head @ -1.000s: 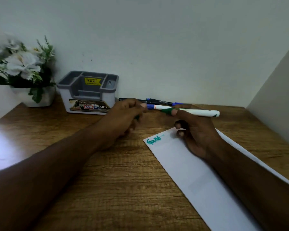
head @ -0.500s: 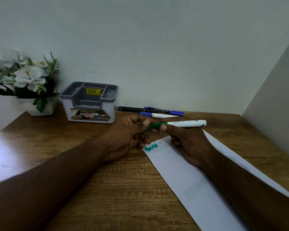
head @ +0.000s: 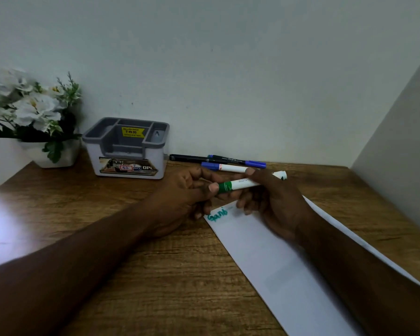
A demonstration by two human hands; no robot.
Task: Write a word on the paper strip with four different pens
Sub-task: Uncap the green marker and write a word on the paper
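While both hands meet above the near end of the paper strip [head: 272,251], they share one green-capped white marker [head: 245,184]. The right hand [head: 277,202] wraps around the white barrel, and the left hand [head: 187,192] pinches the green cap end between thumb and fingertips, so both are closed on this same marker, which lies nearly level with its far end pointing to the right. The strip runs diagonally across the wooden desk [head: 155,275], from the middle of the desk toward the front right corner, and its upper left end bears one word in green ink [head: 218,215], just below the hands. Three more pens lie along the back edge of the desk against the wall: a black pen [head: 192,158], a dark pen with a blue cap [head: 240,162], and a white marker with a blue cap [head: 224,167], all close together and just behind the hands. To their left, near the back edge, stands a grey desk organiser [head: 127,149] with a yellow price sticker [head: 132,132]. A white pot of white flowers [head: 34,115] sits in the back left corner.
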